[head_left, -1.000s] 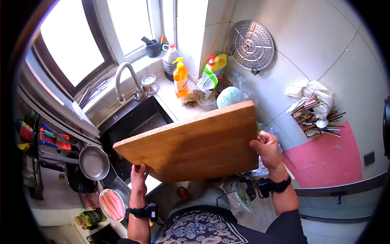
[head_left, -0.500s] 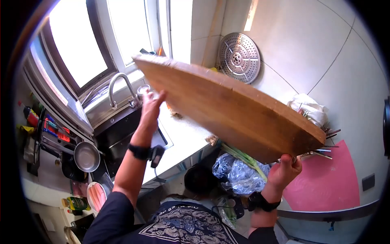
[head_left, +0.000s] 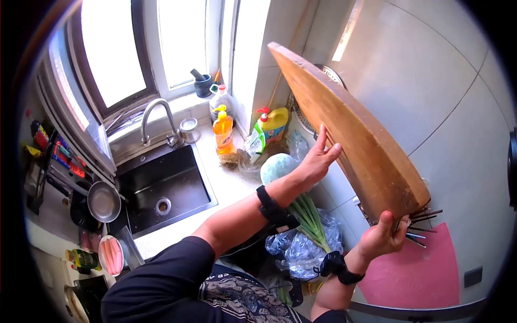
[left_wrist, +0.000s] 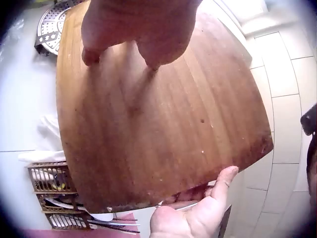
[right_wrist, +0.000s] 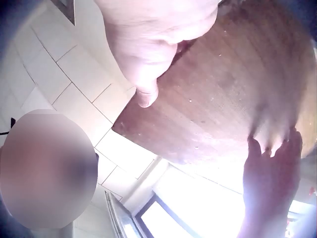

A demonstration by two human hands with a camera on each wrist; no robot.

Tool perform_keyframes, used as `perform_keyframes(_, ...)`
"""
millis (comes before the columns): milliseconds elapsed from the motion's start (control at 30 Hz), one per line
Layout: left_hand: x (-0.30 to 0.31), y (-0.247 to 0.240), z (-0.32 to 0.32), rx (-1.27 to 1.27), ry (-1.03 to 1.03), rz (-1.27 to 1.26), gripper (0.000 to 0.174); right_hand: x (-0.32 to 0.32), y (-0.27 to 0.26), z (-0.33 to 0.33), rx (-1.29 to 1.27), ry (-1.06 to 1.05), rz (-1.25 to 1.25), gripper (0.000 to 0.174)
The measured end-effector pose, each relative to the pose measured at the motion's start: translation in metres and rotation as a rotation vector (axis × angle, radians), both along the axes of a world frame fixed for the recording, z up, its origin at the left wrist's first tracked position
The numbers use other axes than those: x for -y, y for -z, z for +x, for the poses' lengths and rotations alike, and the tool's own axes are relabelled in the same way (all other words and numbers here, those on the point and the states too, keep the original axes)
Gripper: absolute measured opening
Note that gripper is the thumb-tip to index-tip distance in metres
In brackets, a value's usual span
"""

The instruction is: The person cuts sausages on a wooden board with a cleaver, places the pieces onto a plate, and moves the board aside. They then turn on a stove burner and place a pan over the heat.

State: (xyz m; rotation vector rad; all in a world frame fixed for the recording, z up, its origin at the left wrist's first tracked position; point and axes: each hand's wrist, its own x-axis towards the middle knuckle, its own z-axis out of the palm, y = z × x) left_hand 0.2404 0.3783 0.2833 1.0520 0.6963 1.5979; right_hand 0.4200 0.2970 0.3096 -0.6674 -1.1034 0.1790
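Observation:
A thick wooden cutting board (head_left: 350, 126) is held up on a steep tilt in front of the tiled wall. My right hand (head_left: 381, 237) grips its lower edge, thumb on the near face and fingers behind, as the left wrist view also shows. My left hand (head_left: 316, 162) touches the board's broad face with its fingertips, fingers mostly straight. In the right wrist view those left fingertips press on the board (right_wrist: 213, 99), and the right thumb lies along its edge near a corner.
Behind the board are a round steamer rack (left_wrist: 49, 29) and a wooden utensil holder (left_wrist: 49, 178) with chopsticks. A pink mat (head_left: 417, 274) lies at right. Green onions (head_left: 309, 215) rest on plastic bags. The sink (head_left: 167, 185), orange bottle (head_left: 222, 134) and sausage plate (head_left: 111, 255) are left.
The board has swung from over the sink side to the right and tipped up steeper. My left hand left its near edge and now touches its face; the right hand still grips it.

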Motion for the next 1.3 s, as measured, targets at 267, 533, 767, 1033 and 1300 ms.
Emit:
perform_keyframes(267, -0.052, -0.003, -0.019, 0.093, 0.099, 0.08, 0.093, -0.055, 0.009, -0.021, 0.035, -0.009, -0.009, 0.053)
perform_keyframes(533, -0.095, 0.016, -0.035, 0.089, 0.033, 0.015, 0.097, -0.11, 0.008, -0.031, 0.085, -0.071, -0.069, 0.049)
perform_keyframes(767, -0.132, 0.048, -0.036, 0.033, -0.03, 0.003, 0.098, -0.144, 0.026, -0.027, 0.029, -0.116, -0.089, 0.052)
perform_keyframes(1033, -0.154, 0.062, -0.041, -0.234, -0.119, -0.127, 0.097, -0.168, 0.053, -0.021, -0.121, -0.232, -0.147, 0.046)
perform_keyframes(1300, -0.151, 0.057, -0.049, -0.365, 0.005, -0.067, 0.082, -0.189, 0.066, -0.015, -0.401, -0.184, -0.236, 0.034)
